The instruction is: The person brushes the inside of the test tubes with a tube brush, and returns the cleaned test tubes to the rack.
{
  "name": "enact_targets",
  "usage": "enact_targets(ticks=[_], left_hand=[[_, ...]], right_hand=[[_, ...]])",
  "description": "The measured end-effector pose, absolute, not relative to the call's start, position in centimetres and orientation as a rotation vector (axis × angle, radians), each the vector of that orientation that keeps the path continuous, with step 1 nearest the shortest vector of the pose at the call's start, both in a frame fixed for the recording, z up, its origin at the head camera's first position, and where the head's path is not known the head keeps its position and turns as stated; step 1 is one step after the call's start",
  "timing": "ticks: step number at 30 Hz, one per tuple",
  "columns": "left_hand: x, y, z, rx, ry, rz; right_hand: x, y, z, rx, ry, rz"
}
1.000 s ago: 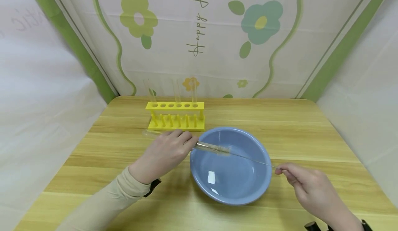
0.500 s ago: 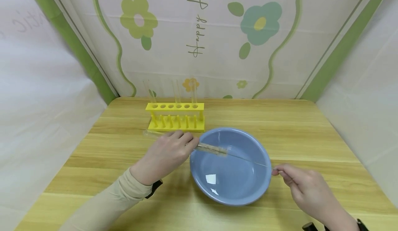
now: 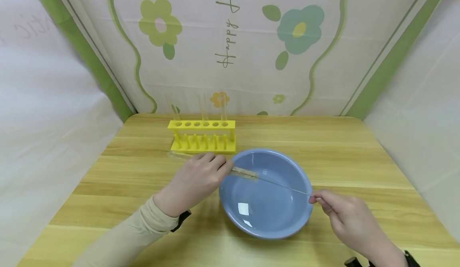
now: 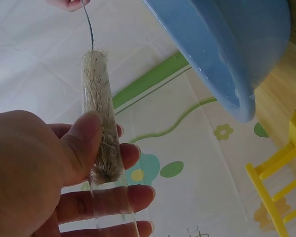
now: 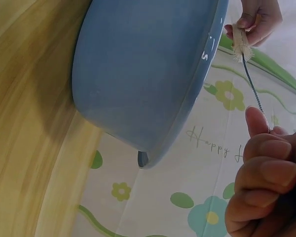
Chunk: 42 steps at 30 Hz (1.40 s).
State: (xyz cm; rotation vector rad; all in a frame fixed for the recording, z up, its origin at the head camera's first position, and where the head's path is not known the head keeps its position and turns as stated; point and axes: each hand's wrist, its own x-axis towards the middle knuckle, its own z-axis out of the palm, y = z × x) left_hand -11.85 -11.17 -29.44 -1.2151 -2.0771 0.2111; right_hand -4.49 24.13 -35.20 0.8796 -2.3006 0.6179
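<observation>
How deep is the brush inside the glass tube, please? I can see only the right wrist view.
Observer: The left wrist view shows the tip of the brush inside the test tube, beside the fingers of the left hand.
Operator: Thank you. Is there any rack near the basin?
Observer: Yes, in the head view a yellow rack stands beyond the basin, toward the left.
Operator: Does it hold some tubes?
Observer: Three clear tubes stand in it.
</observation>
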Motion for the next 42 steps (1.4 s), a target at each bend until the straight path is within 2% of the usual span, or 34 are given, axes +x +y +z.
enact_targets(ticks=[42], left_hand=[[-10.9, -8.3, -29.0, -1.288, -2.042, 0.187]], right_hand=[[-5.3, 21.7, -34.5, 0.954, -2.211, 0.607]])
